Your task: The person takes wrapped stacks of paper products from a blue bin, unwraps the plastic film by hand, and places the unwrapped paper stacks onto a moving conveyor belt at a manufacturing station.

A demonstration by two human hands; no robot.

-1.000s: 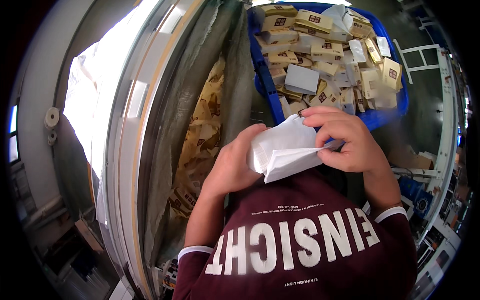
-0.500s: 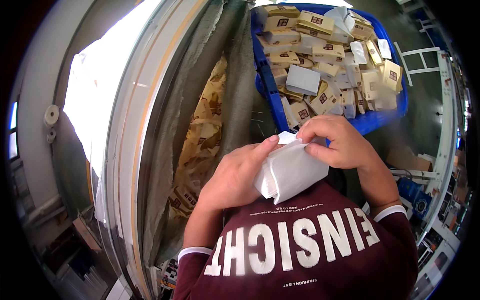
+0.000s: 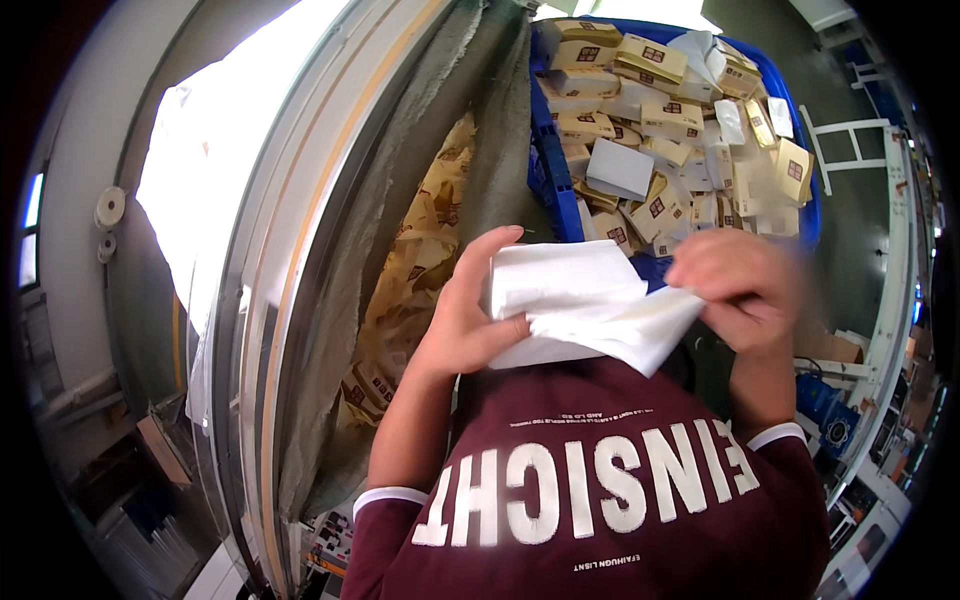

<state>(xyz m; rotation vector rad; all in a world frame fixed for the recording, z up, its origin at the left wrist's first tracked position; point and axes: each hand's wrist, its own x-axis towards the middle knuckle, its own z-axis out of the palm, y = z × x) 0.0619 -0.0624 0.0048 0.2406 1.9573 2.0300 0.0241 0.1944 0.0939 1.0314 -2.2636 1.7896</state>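
Note:
A thick stack of folded white tissues (image 3: 560, 275) is held in front of my chest. My left hand (image 3: 465, 315) grips its left end, with the thumb across the near side and the fingers along the far side. From the stack's right end a loose white sheet (image 3: 655, 325) stretches out, partly unfolded. My right hand (image 3: 745, 285) pinches the upper corner of that sheet; its fingers are slightly blurred. Beyond my hands stands a blue crate (image 3: 548, 160) heaped with yellow-and-white wrapped tissue packs (image 3: 650, 60). A plain white stack (image 3: 620, 170) lies on top among them.
To the left, a grey-green cloth (image 3: 500, 130) hangs beside a long machine edge (image 3: 290, 210). Crumpled yellow printed wrapping (image 3: 420, 250) lies in the cloth's fold. On the right are a white metal frame (image 3: 848, 131) and a blue motor (image 3: 825, 410).
The stack has turned to lie more level. My right hand has moved right, drawing the loose sheet out from the stack. My left hand has shifted its hold at the left end.

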